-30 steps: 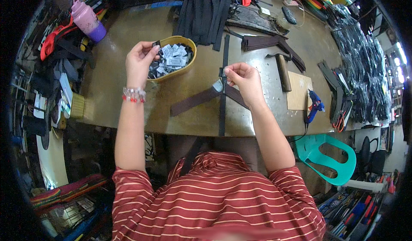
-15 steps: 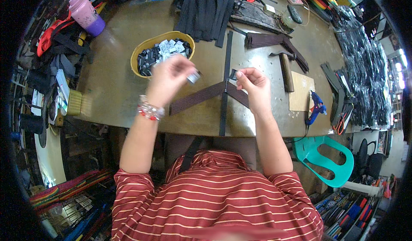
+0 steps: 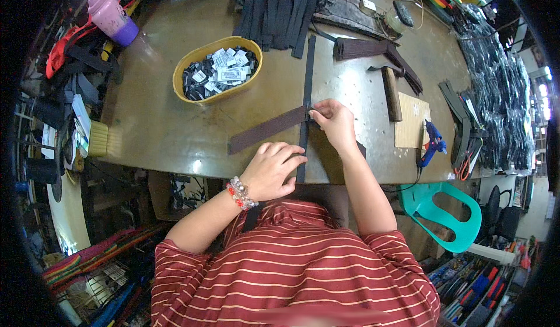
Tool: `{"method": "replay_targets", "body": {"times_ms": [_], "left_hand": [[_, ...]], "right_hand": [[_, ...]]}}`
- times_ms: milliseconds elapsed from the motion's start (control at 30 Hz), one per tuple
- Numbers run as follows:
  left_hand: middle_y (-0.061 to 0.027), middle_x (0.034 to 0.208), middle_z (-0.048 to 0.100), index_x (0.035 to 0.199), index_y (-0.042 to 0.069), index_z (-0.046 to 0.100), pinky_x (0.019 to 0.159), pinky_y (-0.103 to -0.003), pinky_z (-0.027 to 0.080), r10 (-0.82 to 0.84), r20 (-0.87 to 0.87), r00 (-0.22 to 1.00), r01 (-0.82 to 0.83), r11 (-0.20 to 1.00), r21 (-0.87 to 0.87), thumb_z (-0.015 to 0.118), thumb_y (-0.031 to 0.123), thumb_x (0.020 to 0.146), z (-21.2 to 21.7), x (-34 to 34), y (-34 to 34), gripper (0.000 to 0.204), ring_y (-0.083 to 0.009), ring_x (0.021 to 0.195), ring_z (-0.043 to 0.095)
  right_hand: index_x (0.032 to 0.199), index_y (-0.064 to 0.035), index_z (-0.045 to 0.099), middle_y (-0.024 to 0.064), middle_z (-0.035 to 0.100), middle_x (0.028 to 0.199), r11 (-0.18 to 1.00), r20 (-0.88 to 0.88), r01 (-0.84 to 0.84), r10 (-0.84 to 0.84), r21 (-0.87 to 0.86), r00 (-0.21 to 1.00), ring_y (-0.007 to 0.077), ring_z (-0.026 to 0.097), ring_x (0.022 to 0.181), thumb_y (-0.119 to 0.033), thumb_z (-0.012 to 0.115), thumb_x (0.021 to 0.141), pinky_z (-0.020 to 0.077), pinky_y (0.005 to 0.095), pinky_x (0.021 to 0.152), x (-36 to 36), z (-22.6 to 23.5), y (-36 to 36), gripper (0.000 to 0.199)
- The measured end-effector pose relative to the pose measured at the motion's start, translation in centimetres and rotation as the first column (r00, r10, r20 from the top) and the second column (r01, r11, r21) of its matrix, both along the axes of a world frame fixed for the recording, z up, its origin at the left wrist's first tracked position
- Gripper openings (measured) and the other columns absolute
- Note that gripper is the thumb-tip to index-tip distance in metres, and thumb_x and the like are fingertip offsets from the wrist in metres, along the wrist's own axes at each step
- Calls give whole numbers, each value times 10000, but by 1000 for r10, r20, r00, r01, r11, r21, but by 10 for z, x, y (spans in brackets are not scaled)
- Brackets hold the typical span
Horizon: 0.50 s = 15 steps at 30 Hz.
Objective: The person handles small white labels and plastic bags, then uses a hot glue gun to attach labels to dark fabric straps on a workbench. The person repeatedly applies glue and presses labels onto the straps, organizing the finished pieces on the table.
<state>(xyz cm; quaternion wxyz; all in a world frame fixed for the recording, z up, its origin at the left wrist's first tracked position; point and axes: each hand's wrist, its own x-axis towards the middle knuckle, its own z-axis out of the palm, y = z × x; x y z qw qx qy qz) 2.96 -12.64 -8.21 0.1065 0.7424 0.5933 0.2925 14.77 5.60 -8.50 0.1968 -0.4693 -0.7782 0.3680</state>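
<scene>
Left hand [image 3: 273,168] flat at the near edge of the table [image 3: 163,123], fingers spread and curled onto the black strap [image 3: 305,94], pressing it down near its near end. Right hand [image 3: 333,121] just beyond, fingertips pinched together on the spot where the black strap crosses the brown strap [image 3: 268,129]; what sits between the fingertips too small to tell. Hands close together, not touching. Black strap running straight from the near edge toward the far edge, up to the pile of dark straps [image 3: 280,6] at the far side. Brown strap lying slantwise under it, pointing toward the near left corner, its right end hidden by the right hand.

Yellow bowl [image 3: 192,64] of black-and-white tags well to the left of the straps, nearer the far edge, clear of both hands. Pink bottle [image 3: 111,18] at the far left corner. Wooden-handled hammer [image 3: 392,94] right of the right hand, apart from it, beside a cardboard piece [image 3: 411,129]. Blue glue gun [image 3: 431,143] at the right near edge, just past the cardboard. Another brown strap bundle [image 3: 373,50] beyond the hammer. Black bundles in clear wrap [image 3: 501,105] along the right edge. Green plastic chair [image 3: 449,210] below the right near corner. Nothing lying between the hands and the crossing straps.
</scene>
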Motion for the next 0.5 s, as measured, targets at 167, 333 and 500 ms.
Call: {"method": "replay_targets", "body": {"times_ms": [167,333,500], "left_hand": [[-9,1077,569,1008,134,605,865,-413,388,96,-67,993,-94,995,42,669,231,736,4,9,10,296,-232,1018,507],[-33,953,565,980,115,620,789,-386,430,84,-44,996,-80,993,92,666,193,769,-5,11,18,229,-236,905,531],[-88,849,526,975,67,624,739,-359,475,44,-26,999,-40,990,137,603,39,764,-3,-1,51,214,-268,819,547]], "right_hand": [[968,-7,651,97,672,784,991,-90,-67,78,114,993,146,617,668,-46,687,798,504,281,621,6,9,-5,178],[986,-25,678,103,647,934,780,50,-353,384,516,922,251,607,873,24,614,769,498,346,798,32,6,-13,232],[1001,-38,683,90,622,983,735,48,-334,381,590,923,271,576,931,35,599,734,487,358,828,39,-7,-21,290]]}}
